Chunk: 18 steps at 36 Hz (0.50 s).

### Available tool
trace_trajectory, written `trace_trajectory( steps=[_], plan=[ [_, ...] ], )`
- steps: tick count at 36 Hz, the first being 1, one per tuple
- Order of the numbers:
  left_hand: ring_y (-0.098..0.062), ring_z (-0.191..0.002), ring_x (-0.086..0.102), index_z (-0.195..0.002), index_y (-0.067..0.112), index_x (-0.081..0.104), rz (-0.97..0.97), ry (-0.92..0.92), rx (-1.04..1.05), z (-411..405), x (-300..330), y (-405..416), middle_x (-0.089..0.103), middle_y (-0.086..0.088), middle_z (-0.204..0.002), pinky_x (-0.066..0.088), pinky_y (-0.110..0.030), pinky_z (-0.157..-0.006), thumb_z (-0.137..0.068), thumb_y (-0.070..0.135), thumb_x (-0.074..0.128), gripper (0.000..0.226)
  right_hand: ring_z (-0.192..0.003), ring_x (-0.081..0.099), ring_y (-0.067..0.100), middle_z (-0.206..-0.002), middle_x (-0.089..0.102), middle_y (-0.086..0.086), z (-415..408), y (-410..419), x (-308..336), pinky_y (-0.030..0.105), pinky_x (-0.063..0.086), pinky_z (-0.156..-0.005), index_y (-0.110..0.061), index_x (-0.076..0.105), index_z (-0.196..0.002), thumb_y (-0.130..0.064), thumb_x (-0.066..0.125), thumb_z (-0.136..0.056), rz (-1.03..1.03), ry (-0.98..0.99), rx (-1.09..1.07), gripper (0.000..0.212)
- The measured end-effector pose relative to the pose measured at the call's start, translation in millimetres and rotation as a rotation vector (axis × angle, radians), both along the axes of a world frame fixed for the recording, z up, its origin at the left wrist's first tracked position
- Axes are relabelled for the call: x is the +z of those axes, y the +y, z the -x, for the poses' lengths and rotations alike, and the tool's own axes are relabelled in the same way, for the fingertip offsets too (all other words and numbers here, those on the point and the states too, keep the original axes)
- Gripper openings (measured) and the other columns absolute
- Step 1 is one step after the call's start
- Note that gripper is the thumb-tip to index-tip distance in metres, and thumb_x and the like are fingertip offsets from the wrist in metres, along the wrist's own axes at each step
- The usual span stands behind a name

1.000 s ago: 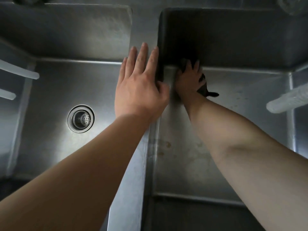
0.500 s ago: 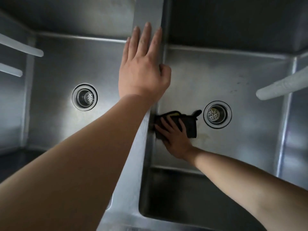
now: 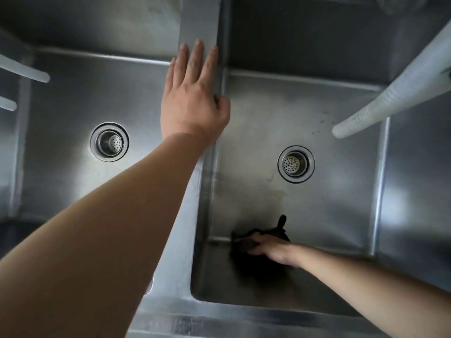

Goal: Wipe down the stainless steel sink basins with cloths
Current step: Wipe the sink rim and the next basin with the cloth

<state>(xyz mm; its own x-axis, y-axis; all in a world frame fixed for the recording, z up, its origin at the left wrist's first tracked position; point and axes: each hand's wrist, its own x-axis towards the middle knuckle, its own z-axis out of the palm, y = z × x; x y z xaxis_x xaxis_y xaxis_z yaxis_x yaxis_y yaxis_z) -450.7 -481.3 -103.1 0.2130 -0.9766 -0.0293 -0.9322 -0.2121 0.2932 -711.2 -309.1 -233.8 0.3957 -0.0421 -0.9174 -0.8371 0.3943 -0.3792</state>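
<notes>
My right hand (image 3: 273, 250) pressed the dark cloth (image 3: 258, 240) into the near floor-wall seam of the right basin (image 3: 305, 113), low in frame, below its drain (image 3: 295, 164), while my left hand (image 3: 192, 101) rested open, farther off, on the divider (image 3: 175, 252).

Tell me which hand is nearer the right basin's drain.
Right, narrowly. The right hand presses the dark cloth at the basin's near edge, below the drain; the left hand rests on the divider, up-left of it.
</notes>
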Motion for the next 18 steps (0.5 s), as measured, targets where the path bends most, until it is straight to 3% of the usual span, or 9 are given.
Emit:
trace_trajectory(
  steps=[2, 4, 7, 9, 10, 12, 14, 16, 18],
  plan=[
    [-0.026, -0.154, 0.008, -0.158, 0.023, 0.022, -0.001, -0.002, 0.007, 0, -1, 0, 0.017, -0.003, -0.166, 0.007, -0.039, -0.126, -0.085, 0.031, 0.042, 0.077, -0.136, 0.040, 0.015, -0.139, 0.050, -0.008, 11, -15, 12, 0.019, 0.026, -0.110, -0.026, 0.055, -0.138, -0.024, 0.060, -0.094, -0.001, 0.029, -0.051, 0.044],
    [-0.026, -0.155, 0.007, -0.158, 0.023, 0.021, 0.000, -0.008, 0.013, -1, -1, -1, 0.016, -0.003, -0.167, 0.007, -0.039, -0.126, -0.085, 0.031, 0.041, 0.076, -0.137, 0.040, 0.017, -0.140, 0.047, -0.006, 16, -36, 23, 0.027, 0.025, -0.112, -0.021, 0.051, -0.141, -0.025, 0.060, -0.094, 0.026, 0.081, -0.166, 0.047],
    [-0.027, -0.154, 0.007, -0.158, 0.022, 0.022, -0.006, -0.006, 0.005, 1, 0, 1, 0.016, -0.005, -0.166, 0.008, -0.040, -0.126, -0.084, 0.029, 0.041, 0.077, -0.096, 0.069, 0.015, -0.102, 0.076, 0.000, 27, -70, 42, 0.035, 0.047, -0.093, -0.014, 0.070, -0.105, -0.006, 0.059, -0.092, 0.122, 0.054, -0.494, 0.019],
    [-0.028, -0.154, 0.007, -0.158, 0.021, 0.022, -0.007, 0.001, -0.003, 2, 1, 1, 0.016, -0.006, -0.166, 0.007, -0.040, -0.126, -0.084, 0.028, 0.041, 0.077, -0.071, 0.068, 0.003, -0.071, 0.074, -0.011, 29, -97, 56, 0.024, 0.048, -0.075, -0.017, 0.068, -0.089, 0.002, 0.057, -0.092, 0.258, 0.036, -0.679, 0.022],
    [-0.028, -0.154, 0.007, -0.159, 0.021, 0.021, -0.012, 0.002, -0.008, 2, 2, 1, 0.015, -0.006, -0.167, 0.006, -0.040, -0.126, -0.085, 0.028, 0.040, 0.077, -0.072, 0.065, 0.002, -0.068, 0.071, -0.016, 28, -111, 59, 0.018, 0.046, -0.073, -0.021, 0.067, -0.086, 0.001, 0.058, -0.092, 0.405, 0.046, -0.680, 0.024],
    [-0.027, -0.155, 0.004, -0.159, 0.022, 0.019, -0.019, -0.008, -0.014, 1, 3, 1, 0.013, -0.006, -0.167, 0.005, -0.040, -0.126, -0.086, 0.029, 0.039, 0.076, -0.096, 0.061, 0.009, -0.092, 0.071, -0.018, 23, -135, 52, 0.023, 0.043, -0.086, -0.025, 0.070, -0.101, -0.009, 0.061, -0.094, 0.780, 0.081, -0.486, 0.020],
    [-0.028, -0.155, 0.004, -0.159, 0.021, 0.019, -0.015, -0.013, -0.019, -1, 2, 0, 0.013, -0.006, -0.167, 0.005, -0.041, -0.126, -0.086, 0.029, 0.039, 0.076, -0.130, 0.049, 0.018, -0.136, 0.059, -0.007, 14, -144, 36, 0.038, 0.037, -0.107, -0.029, 0.057, -0.136, -0.020, 0.057, -0.094, 1.054, 0.143, -0.067, 0.043],
    [-0.028, -0.155, 0.004, -0.159, 0.021, 0.018, -0.016, -0.019, -0.022, -2, 1, 2, 0.012, -0.007, -0.167, 0.005, -0.041, -0.126, -0.086, 0.029, 0.040, 0.077, -0.149, 0.024, 0.023, -0.159, 0.034, -0.003, 4, -139, 13, 0.053, 0.021, -0.117, -0.033, 0.038, -0.150, -0.023, 0.052, -0.095, 1.045, 0.191, 0.287, 0.057],
    [-0.027, -0.155, 0.003, -0.159, 0.022, 0.016, -0.024, -0.026, -0.028, -2, 0, 4, 0.011, -0.006, -0.167, 0.004, -0.041, -0.126, -0.087, 0.029, 0.040, 0.077, -0.153, 0.010, 0.023, -0.165, 0.020, -0.005, -4, -124, -5, 0.057, 0.012, -0.119, -0.037, 0.028, -0.153, -0.025, 0.047, -0.098, 0.897, 0.205, 0.460, 0.059]
  ],
)
